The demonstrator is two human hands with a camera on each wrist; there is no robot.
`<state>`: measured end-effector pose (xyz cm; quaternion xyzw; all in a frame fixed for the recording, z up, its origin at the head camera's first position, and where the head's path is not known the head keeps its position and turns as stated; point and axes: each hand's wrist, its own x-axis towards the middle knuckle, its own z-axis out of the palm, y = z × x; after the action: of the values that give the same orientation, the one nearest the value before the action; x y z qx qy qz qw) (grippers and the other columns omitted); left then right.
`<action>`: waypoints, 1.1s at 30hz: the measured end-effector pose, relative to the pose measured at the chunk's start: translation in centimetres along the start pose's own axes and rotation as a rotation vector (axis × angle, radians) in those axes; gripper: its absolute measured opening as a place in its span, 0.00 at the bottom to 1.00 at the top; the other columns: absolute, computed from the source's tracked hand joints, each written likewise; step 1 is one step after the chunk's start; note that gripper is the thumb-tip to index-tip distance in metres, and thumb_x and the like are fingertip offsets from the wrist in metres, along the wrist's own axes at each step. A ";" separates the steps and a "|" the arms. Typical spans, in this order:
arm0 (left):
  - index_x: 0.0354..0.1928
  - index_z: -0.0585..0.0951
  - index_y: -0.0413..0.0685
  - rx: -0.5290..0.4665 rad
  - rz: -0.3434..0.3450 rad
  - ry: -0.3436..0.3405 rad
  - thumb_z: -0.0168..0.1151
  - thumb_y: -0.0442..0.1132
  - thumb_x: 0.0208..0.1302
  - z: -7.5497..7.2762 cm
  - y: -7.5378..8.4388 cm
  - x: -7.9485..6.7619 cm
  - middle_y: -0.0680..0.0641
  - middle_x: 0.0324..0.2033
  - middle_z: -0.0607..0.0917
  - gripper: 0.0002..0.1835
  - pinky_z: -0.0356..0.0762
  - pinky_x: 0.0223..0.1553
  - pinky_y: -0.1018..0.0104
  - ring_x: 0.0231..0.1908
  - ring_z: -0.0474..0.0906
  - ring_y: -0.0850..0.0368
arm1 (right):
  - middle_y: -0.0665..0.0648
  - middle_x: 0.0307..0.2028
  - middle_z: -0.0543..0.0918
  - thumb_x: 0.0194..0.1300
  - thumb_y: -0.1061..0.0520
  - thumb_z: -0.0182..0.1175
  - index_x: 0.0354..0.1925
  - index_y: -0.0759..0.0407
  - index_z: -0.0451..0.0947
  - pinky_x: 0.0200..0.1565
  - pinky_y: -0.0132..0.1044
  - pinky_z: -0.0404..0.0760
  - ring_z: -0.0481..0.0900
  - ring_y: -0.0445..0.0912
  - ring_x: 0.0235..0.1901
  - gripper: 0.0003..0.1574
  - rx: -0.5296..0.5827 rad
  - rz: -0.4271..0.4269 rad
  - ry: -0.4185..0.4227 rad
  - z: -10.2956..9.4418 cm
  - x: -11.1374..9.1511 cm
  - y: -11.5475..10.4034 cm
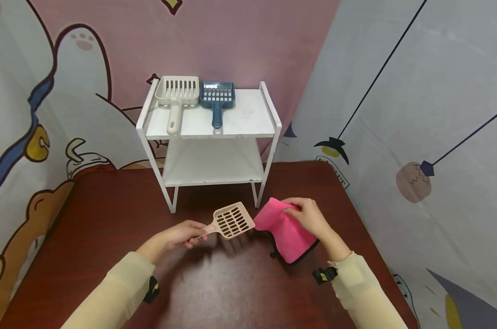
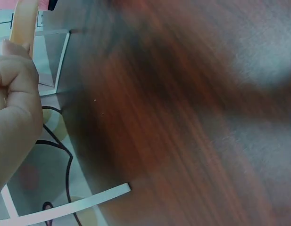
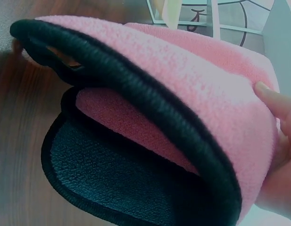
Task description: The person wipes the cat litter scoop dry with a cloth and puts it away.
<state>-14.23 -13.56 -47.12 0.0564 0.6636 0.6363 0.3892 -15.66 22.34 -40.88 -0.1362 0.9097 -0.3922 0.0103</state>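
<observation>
We see a person's left hand (image 1: 182, 234) gripping the handle of a beige slotted scoop (image 1: 233, 221), fingers curled round it, with the shallow pan held over a dark reddish-brown table (image 1: 215, 292) and tilted up toward the right. Through the rows of slots in the pan we glimpse the dark wood below. Just right of the pan, the right hand (image 1: 308, 217) pinches the upper edge of a bright pink cloth (image 1: 287, 230) between thumb and fingers; the rest drapes down in folds, and the right wrist view shows us its black border, a dark underside and a loop at one corner. The scoop's far corner meets the cloth in our head view, but we cannot tell whether they touch. At the back of the table stands a white two-tier rack (image 1: 248, 112). Its upper tier, railed at both sides, holds two more scoops side by side, handles toward us: a larger off-white scoop (image 1: 175, 103) on the left and a smaller blue scoop (image 1: 217, 106) beside it.
</observation>
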 end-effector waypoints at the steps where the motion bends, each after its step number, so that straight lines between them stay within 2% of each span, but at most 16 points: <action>1: 0.57 0.64 0.23 0.003 -0.004 -0.007 0.44 0.31 0.68 0.0 0.3 -0.1 0.56 0.24 0.75 0.20 0.54 0.17 0.80 0.16 0.58 0.72 | 0.61 0.41 0.85 0.58 0.60 0.64 0.46 0.60 0.82 0.32 0.32 0.75 0.78 0.47 0.34 0.15 0.001 -0.002 0.004 0.0 0.1 -0.1; 5: 0.57 0.66 0.25 0.041 -0.016 -0.026 0.46 0.32 0.68 0.1 1.2 -0.3 0.57 0.23 0.74 0.19 0.54 0.16 0.80 0.15 0.57 0.72 | 0.61 0.41 0.85 0.58 0.61 0.64 0.45 0.61 0.82 0.33 0.32 0.75 0.78 0.47 0.34 0.14 0.005 -0.020 0.021 0.1 0.5 -0.8; 9: 0.52 0.71 0.28 0.080 -0.011 -0.036 0.47 0.33 0.69 0.6 1.9 -0.1 0.56 0.23 0.73 0.15 0.54 0.16 0.79 0.14 0.56 0.71 | 0.61 0.41 0.85 0.59 0.61 0.64 0.45 0.61 0.82 0.33 0.33 0.75 0.78 0.47 0.34 0.14 0.028 -0.038 0.019 0.6 0.9 -1.9; 20: 0.53 0.69 0.26 0.081 -0.029 -0.024 0.46 0.31 0.67 1.8 3.0 0.4 0.56 0.22 0.74 0.17 0.52 0.14 0.80 0.13 0.55 0.72 | 0.62 0.43 0.84 0.60 0.62 0.62 0.47 0.61 0.82 0.30 0.30 0.75 0.75 0.43 0.29 0.15 0.116 -0.063 -0.105 3.0 1.3 -4.0; 23: 0.54 0.69 0.25 0.076 -0.033 -0.029 0.46 0.30 0.67 1.9 3.3 0.5 0.56 0.22 0.74 0.17 0.52 0.15 0.80 0.13 0.54 0.72 | 0.61 0.43 0.84 0.59 0.62 0.62 0.47 0.60 0.82 0.31 0.29 0.75 0.76 0.41 0.30 0.15 0.080 -0.103 -0.141 3.8 1.2 -4.4; 27: 0.53 0.70 0.26 0.079 -0.046 -0.014 0.45 0.30 0.67 1.9 3.4 0.5 0.55 0.22 0.74 0.16 0.51 0.14 0.79 0.13 0.53 0.71 | 0.56 0.41 0.86 0.58 0.62 0.63 0.43 0.58 0.84 0.36 0.29 0.77 0.79 0.42 0.36 0.13 -0.024 -0.215 -0.171 5.1 0.9 -4.9; 30: 0.49 0.72 0.28 0.093 -0.041 -0.011 0.45 0.29 0.67 1.8 3.5 0.6 0.55 0.22 0.73 0.13 0.50 0.15 0.79 0.13 0.53 0.71 | 0.53 0.39 0.86 0.58 0.61 0.64 0.41 0.56 0.85 0.38 0.28 0.77 0.81 0.42 0.38 0.11 -0.120 -0.309 -0.200 6.4 0.7 -5.0; 33: 0.43 0.74 0.30 0.118 -0.031 -0.026 0.45 0.30 0.67 1.8 3.6 0.7 0.55 0.20 0.71 0.10 0.50 0.15 0.78 0.13 0.52 0.71 | 0.52 0.40 0.86 0.59 0.60 0.63 0.42 0.55 0.84 0.39 0.28 0.78 0.82 0.42 0.40 0.11 -0.186 -0.348 -0.250 7.6 0.3 -5.1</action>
<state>-15.16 -11.06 -44.08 0.0771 0.6958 0.5891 0.4036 -13.82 13.53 -42.40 -0.3391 0.8963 -0.2825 0.0426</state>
